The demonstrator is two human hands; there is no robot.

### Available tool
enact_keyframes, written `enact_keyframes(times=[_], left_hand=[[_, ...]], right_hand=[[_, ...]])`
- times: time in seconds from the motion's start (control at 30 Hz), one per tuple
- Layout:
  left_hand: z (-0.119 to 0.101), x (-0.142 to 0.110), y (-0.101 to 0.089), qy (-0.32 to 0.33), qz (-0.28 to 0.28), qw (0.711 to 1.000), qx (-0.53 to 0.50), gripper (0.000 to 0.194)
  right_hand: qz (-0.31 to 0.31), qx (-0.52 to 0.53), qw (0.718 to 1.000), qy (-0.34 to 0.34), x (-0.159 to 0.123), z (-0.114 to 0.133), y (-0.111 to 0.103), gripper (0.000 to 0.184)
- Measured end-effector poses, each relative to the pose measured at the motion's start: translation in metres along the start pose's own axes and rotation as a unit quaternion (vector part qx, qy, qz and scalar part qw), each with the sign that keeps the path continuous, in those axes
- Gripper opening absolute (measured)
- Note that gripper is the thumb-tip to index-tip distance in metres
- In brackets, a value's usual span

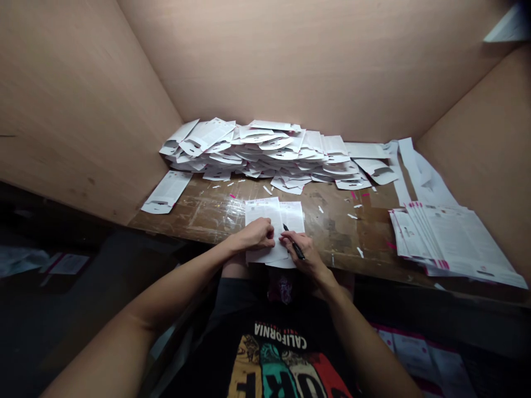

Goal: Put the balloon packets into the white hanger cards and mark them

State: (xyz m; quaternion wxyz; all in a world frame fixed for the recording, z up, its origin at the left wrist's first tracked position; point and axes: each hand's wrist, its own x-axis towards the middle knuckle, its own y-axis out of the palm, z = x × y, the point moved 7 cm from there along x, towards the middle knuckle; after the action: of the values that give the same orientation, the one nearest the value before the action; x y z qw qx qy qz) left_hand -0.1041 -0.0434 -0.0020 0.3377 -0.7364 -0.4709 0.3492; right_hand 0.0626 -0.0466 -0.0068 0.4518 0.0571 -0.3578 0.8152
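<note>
Two white printed cards lie side by side at the near edge of a scuffed wooden table. My left hand rests on the left card with its fingers curled and pressed down on it. My right hand lies on the right card and grips a black pen, whose tip points up and left between the two cards. Both forearms reach in from below.
A large heap of white die-cut cards fills the back of the table. A fanned stack of printed sheets lies at right, one loose card at left. Small paper scraps dot the tabletop. Tan panel walls enclose three sides.
</note>
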Motion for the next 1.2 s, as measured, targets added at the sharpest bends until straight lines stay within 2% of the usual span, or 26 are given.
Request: enact_keyframes(times=[0.2, 0.33, 0.43, 0.53, 0.6, 0.63, 0.67, 0.7, 0.73, 0.8, 0.83, 0.87, 0.93, 1.0, 1.1, 1.2], left_hand=[[0.002, -0.008, -0.006, 0.002, -0.007, 1.0, -0.001, 0.01], [0.0, -0.009, 0.003, 0.013, -0.018, 0.999, 0.033, 0.019], [-0.005, -0.011, 0.009, 0.014, -0.026, 0.998, 0.059, 0.017], [-0.015, -0.032, -0.006, 0.016, -0.046, 0.998, 0.028, 0.021], [-0.026, -0.06, -0.017, 0.043, -0.003, 0.996, -0.082, 0.028], [-0.035, -0.076, -0.017, 0.069, 0.062, 0.984, -0.154, 0.03], [-0.045, -0.094, -0.01, 0.104, 0.154, 0.961, -0.205, 0.028], [-0.052, -0.11, -0.005, 0.124, 0.212, 0.944, -0.22, 0.023], [-0.051, -0.118, -0.004, 0.116, 0.188, 0.952, -0.209, 0.019], [-0.036, -0.12, -0.007, 0.068, 0.032, 0.987, -0.142, 0.019], [-0.028, -0.118, -0.007, 0.046, -0.054, 0.993, -0.097, 0.025], [-0.022, -0.116, -0.003, 0.039, -0.108, 0.992, -0.053, 0.035], [-0.013, -0.108, 0.013, 0.053, -0.13, 0.99, 0.023, 0.054], [-0.007, -0.101, 0.024, 0.065, -0.126, 0.987, 0.071, 0.055], [0.001, -0.098, 0.023, 0.064, -0.139, 0.986, 0.066, 0.046], [0.005, -0.098, 0.016, 0.071, -0.151, 0.986, 0.026, 0.039]], right_hand=[[-0.008, -0.008, 1.0, 0.005, 0.001, -0.001, 0.0, 0.02], [-0.012, -0.01, 1.0, 0.0, 0.0, 0.0, 0.0, 0.02], [-0.009, -0.018, 1.0, -0.001, 0.0, 0.0, 0.001, 0.021], [-0.01, -0.024, 1.0, -0.002, 0.0, 0.001, 0.001, 0.021], [-0.009, -0.02, 1.0, 0.001, 0.0, 0.001, 0.002, 0.02], [-0.006, -0.019, 1.0, 0.001, 0.0, 0.0, 0.003, 0.02], [0.001, -0.021, 1.0, 0.0, 0.0, 0.0, 0.004, 0.02], [0.012, -0.029, 0.999, -0.003, 0.0, 0.001, 0.006, 0.02], [0.026, -0.043, 0.999, -0.007, 0.0, 0.001, 0.009, 0.02], [0.058, -0.077, 0.995, -0.017, 0.0, 0.002, 0.012, 0.021], [0.076, -0.088, 0.993, -0.023, -0.001, 0.003, 0.013, 0.022], [0.093, -0.092, 0.991, -0.03, -0.001, 0.005, 0.014, 0.024], [0.131, -0.091, 0.986, -0.052, -0.003, 0.011, 0.013, 0.033], [0.167, -0.099, 0.978, -0.074, -0.006, 0.018, 0.012, 0.048], [0.188, -0.132, 0.969, -0.088, -0.006, 0.024, 0.009, 0.058], [0.189, -0.136, 0.969, -0.082, -0.003, 0.023, 0.012, 0.049]])
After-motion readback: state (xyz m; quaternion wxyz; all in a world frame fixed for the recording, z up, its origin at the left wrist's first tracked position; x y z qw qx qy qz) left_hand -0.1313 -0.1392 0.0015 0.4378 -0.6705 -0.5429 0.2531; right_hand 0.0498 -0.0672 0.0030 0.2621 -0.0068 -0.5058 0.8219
